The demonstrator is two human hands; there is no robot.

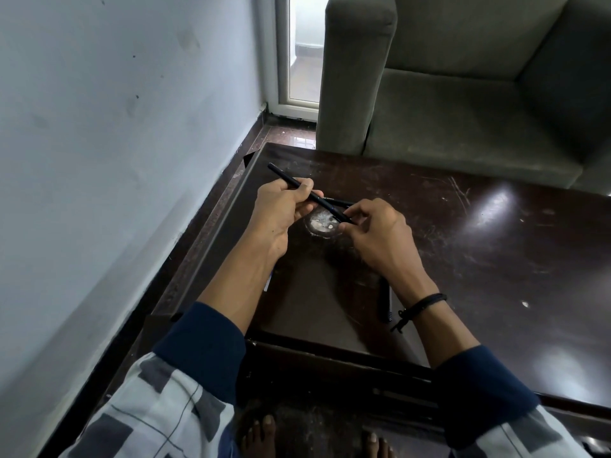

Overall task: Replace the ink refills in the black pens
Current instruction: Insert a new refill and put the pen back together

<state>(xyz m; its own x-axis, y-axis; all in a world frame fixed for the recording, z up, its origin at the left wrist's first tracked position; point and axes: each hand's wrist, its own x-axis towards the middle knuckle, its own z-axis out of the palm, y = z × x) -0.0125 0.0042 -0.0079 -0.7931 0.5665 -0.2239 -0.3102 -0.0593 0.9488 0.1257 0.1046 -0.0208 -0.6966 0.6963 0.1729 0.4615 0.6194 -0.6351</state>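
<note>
I see a black pen [310, 194] above the dark table [479, 246], long axis slanting far-left to near-right, my left hand [281, 209] gripping its middle, my right hand [373, 226] pinching the near-right end

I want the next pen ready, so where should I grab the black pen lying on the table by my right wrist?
I'd pinch the pen at its near half from above, thumb and finger on its long sides. It lies flat on the table, pointing away from you, its far end hidden behind the right wrist.
</note>
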